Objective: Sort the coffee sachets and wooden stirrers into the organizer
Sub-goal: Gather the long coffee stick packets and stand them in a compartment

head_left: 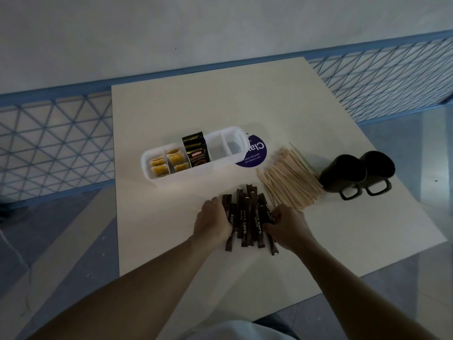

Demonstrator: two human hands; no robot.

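Cream tabletop [171, 106]: City Cafe stick sachets [247, 217] lie bundled between my left hand [213, 223] and right hand [290, 228], both sets of fingers curled round them. Their long axis points ahead toward the white organizer [147, 165].

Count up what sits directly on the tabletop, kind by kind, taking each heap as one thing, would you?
Black mugs: 2
White organizer: 1
Round purple sticker: 1
Heap of wooden stirrers: 1
Bundle of dark stick sachets: 1
Total: 6
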